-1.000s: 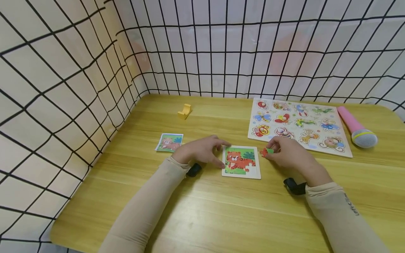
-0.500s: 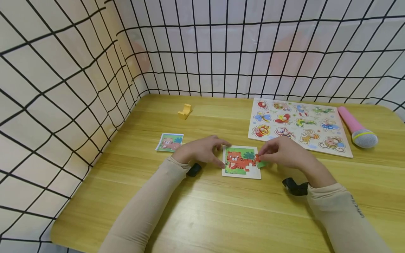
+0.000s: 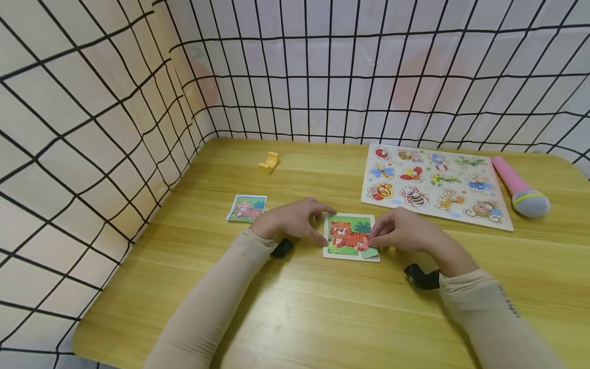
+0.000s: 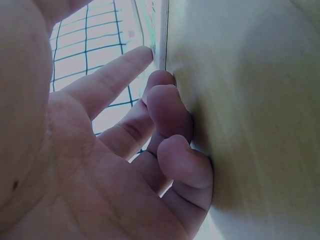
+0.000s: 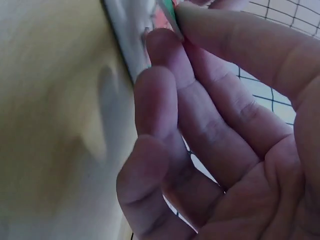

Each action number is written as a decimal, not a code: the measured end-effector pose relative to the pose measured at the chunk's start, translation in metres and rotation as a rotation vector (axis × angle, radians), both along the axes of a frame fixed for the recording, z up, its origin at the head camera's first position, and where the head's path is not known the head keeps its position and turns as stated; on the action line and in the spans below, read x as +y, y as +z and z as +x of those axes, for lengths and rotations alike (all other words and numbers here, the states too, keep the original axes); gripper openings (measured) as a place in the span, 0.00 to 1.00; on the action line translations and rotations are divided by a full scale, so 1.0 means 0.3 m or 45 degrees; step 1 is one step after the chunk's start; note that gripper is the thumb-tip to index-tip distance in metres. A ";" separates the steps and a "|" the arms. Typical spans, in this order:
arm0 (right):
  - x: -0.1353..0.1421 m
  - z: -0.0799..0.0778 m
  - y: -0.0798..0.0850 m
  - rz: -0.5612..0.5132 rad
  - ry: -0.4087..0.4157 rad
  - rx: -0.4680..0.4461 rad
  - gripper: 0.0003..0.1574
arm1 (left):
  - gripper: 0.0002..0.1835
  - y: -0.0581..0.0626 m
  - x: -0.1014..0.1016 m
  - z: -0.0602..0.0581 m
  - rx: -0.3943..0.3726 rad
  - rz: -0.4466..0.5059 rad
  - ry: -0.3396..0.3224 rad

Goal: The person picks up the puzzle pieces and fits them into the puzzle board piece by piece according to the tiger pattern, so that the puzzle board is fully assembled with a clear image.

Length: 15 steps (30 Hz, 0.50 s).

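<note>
A square jigsaw puzzle (image 3: 345, 247) with a tiger picture lies flat in its pale frame on the table. My left hand (image 3: 298, 219) rests at the frame's left side, index fingertip at the upper left corner and thumb tip at the left edge. In the left wrist view, the other fingers (image 4: 172, 112) are loosely bent against the tabletop. Between thumb and index finger, my right hand (image 3: 405, 233) pinches a red and green puzzle piece (image 3: 370, 252), tilted over the puzzle's lower right corner. The right wrist view shows only the edge of that piece (image 5: 170, 12) at the fingertips.
A small tiger picture card (image 3: 249, 206) lies left of the puzzle, with a yellow curved block (image 3: 269, 163) farther back. Behind the right hand lie an insect peg-puzzle board (image 3: 433, 179) and a pink toy microphone (image 3: 521, 187). Black wire mesh (image 3: 304, 77) borders the table.
My right hand has moved left and down with the puzzle piece, from beside the frame to over its lower right corner. The left hand has stayed put.
</note>
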State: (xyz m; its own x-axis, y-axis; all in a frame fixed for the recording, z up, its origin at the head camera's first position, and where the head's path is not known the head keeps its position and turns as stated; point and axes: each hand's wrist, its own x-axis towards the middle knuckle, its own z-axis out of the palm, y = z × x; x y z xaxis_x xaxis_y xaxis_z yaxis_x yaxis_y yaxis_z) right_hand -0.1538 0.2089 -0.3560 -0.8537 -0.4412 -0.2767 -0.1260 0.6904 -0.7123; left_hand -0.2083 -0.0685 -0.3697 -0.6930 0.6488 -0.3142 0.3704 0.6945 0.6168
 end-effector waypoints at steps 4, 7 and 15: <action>-0.012 0.005 -0.003 0.043 -0.017 0.030 0.07 | 0.41 -0.003 0.001 -0.002 0.012 -0.007 -0.008; -0.021 0.010 0.000 0.056 -0.031 0.052 0.07 | 0.41 -0.006 0.001 -0.003 0.016 -0.008 -0.010; -0.033 0.016 0.003 0.069 -0.040 0.082 0.07 | 0.42 -0.013 0.001 -0.010 0.012 0.003 -0.002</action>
